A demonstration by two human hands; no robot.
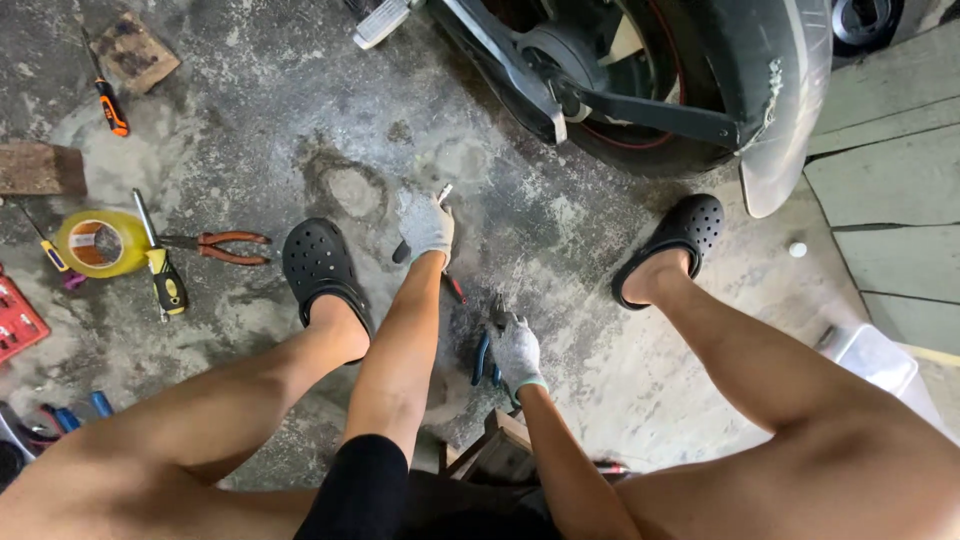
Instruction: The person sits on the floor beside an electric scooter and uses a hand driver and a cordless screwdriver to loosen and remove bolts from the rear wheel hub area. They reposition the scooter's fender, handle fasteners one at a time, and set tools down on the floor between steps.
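While gloved, left hand (426,226) grips small tool (443,193) | right hand (516,352) clasps blue-handled pliers (483,358)

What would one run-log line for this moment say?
left hand: gloved, shut on small tool | right hand: gloved, on blue-handled pliers | concrete floor | wheel ahead

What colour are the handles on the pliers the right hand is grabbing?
Blue. The head view shows the pliers on the concrete floor under the gloved right hand.

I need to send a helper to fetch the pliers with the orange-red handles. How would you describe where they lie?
Look left of the person's black clog on the concrete floor. Beside the yellow tape roll and a yellow-handled screwdriver lie the pliers, the only tool there with two curved orange-red handles.
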